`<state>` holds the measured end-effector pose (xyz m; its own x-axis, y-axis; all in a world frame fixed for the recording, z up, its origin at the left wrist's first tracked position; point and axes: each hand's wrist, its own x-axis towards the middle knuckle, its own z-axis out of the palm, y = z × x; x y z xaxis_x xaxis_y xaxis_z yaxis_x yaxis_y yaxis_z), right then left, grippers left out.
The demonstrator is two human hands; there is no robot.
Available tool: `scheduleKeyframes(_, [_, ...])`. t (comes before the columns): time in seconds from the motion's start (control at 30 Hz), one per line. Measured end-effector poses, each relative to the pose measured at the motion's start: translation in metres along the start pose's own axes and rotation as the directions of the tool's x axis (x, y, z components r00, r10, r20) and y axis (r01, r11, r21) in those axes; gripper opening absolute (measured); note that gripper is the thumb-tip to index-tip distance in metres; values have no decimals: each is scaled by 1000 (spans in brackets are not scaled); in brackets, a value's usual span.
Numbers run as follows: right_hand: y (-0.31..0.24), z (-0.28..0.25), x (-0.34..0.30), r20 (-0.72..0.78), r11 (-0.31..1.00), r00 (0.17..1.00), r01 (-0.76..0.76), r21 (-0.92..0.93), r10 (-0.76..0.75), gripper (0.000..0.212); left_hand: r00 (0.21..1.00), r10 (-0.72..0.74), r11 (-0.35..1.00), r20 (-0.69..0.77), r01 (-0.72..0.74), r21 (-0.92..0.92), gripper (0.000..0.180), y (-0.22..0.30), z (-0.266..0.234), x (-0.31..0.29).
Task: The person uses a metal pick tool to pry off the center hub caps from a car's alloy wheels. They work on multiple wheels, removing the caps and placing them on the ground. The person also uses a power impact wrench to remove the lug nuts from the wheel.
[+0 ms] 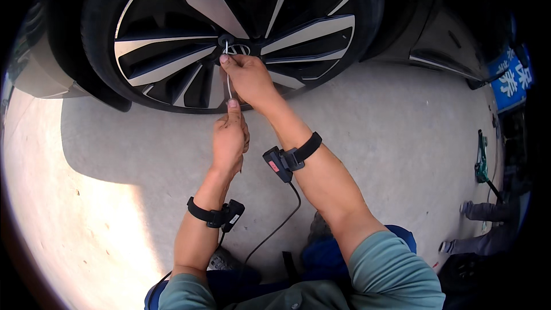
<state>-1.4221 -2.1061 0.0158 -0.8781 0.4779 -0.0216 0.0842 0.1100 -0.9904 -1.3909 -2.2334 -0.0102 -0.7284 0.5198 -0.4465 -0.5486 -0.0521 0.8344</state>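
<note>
In front of me stands a car wheel [201, 0] with black and silver spokes. A thin, pale metal rod [229, 87] runs upright before its hub, its upper end touching or close to a round recess beside the centre cap [240, 50]. My right hand [251, 78] pinches the rod near the top between thumb and fingers. Lower down, my left hand [229, 138] is closed round the rod's bottom end, thumb pointing up. That lower end is hidden in the fist.
The grey car body [453, 40] extends to the right of the tyre. A green jack-like tool [481, 158] lies on the concrete floor [356, 120] at the right, near another person's legs [488, 212]. A blue sign [511, 80] stands behind. Cables hang from my forearm straps.
</note>
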Motion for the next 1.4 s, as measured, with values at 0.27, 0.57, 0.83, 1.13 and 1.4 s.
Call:
scheduleKeyframes(0.27, [-25, -4, -4, -32, 972, 997, -56, 227, 65, 55, 844, 537, 646, 7, -416, 640, 59, -48, -64, 37])
scheduleKeyframes(0.57, [26, -23, -10, 373, 575, 855, -518, 634, 359, 37, 856, 507, 560, 102, -418, 716, 59, -27, -111, 38])
scheduleKeyframes(0.83, [24, -1, -28, 333, 673, 898, -436, 597, 286, 23, 911, 411, 757, -30, -323, 568, 62, -31, -116, 46])
scheduleKeyframes(1.13, [34, 16, -18, 424, 465, 880, -474, 748, 215, 24, 961, 269, 899, -71, -223, 377, 58, -32, -97, 54])
scheduleKeyframes(1.4, [35, 46, -16, -21, 982, 993, -108, 155, 113, 36, 974, 221, 957, 42, -225, 185, 54, -47, -97, 76])
